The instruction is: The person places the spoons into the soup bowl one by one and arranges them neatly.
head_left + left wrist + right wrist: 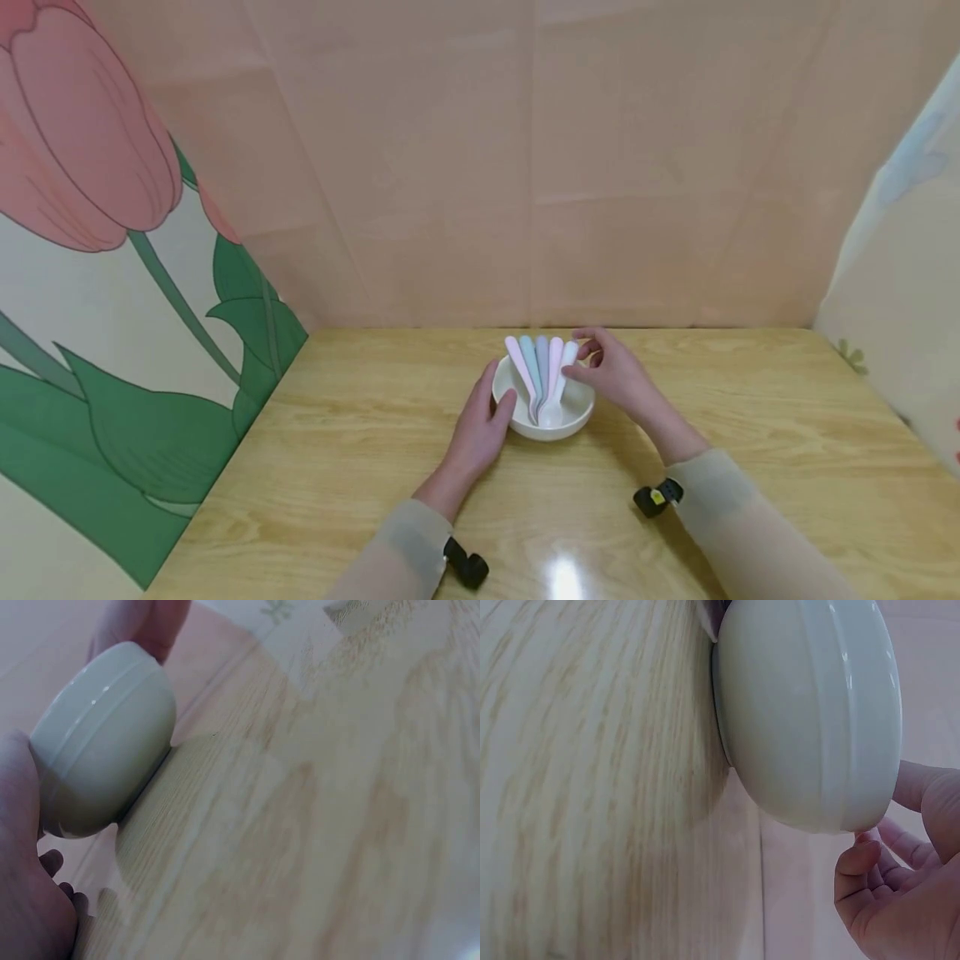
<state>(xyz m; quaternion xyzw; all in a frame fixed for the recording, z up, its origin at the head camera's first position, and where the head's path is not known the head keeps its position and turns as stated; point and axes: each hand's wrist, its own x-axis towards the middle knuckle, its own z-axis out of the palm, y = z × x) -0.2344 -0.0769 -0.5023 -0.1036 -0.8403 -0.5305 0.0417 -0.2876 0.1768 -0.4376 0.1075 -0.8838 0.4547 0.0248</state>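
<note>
A round white bowl (551,434) stands on the wooden table with several small spoons leaning in it, their handles fanned over the far rim. The handles are pink, teal, grey-purple, pink again and, at the right end, white. My left hand (480,421) grips the bowl's left side, thumb by the rim and fingers around the outside. At the right rim my right hand (613,372) pinches the handle of the white spoon (567,357), its thumb across the front and its other fingers curled behind. Both wrist views show the bowl's outer wall (112,742) but hide the spoons.
The light wooden table (360,417) runs back to a plain pinkish cloth wall (450,167). A tulip-printed panel (90,333) borders the left side and a pale panel (900,292) the right. A small black camera is strapped at each wrist.
</note>
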